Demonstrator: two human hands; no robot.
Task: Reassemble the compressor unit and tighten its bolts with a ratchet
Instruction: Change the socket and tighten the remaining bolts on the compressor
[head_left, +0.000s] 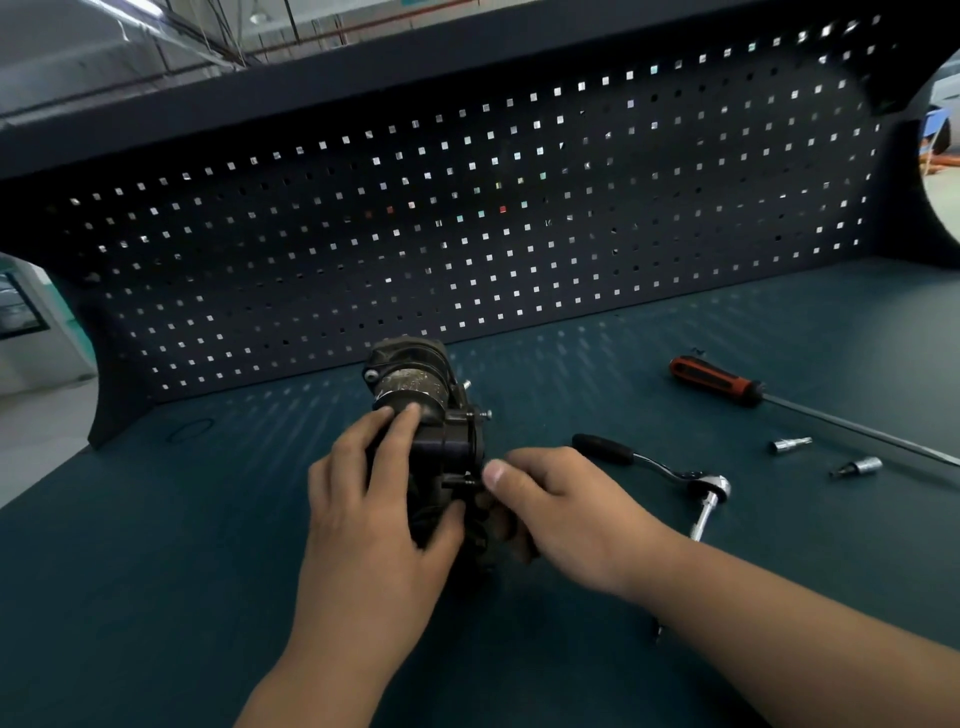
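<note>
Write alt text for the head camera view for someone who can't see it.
Two bare hands hold a dark compressor unit on a green workbench: the left hand grips its left side, the right hand pinches at its right side. A ratchet, a red-handled screwdriver and two small sockets lie to the right.

A dark pegboard (467, 218) spans the middle of the frame behind a teal bench top (156, 519); pale floor (31, 431) shows at left.
</note>
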